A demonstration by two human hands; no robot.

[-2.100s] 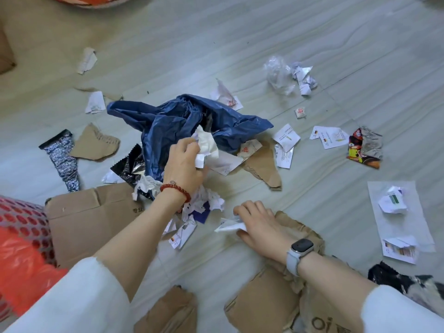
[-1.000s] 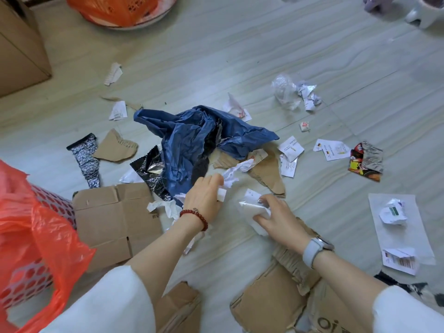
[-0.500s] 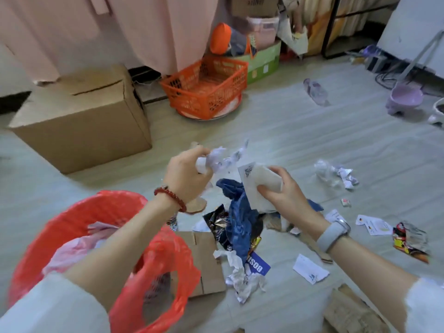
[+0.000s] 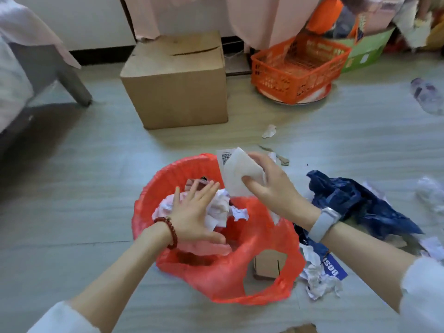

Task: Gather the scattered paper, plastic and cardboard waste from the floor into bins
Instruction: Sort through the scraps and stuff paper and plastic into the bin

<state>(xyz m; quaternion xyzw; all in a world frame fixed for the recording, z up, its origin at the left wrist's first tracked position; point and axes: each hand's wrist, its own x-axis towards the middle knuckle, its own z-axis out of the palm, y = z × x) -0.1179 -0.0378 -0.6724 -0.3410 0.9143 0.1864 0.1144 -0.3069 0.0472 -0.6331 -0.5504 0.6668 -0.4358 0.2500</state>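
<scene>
The red-lined bin (image 4: 168,179) stands mid-floor with bare boards to its left, a closed cardboard box (image 4: 177,80) well behind it and a blue plastic bag (image 4: 355,200) with crumpled scraps (image 4: 317,280) crowding its right rim. Over its mouth the left hand (image 4: 192,212) lies flat, fingers straight and spread, on crumpled paper (image 4: 217,210) inside. At its far rim the right hand (image 4: 271,186) pinches a white sheet (image 4: 237,174); the bin's depth is hidden.
</scene>
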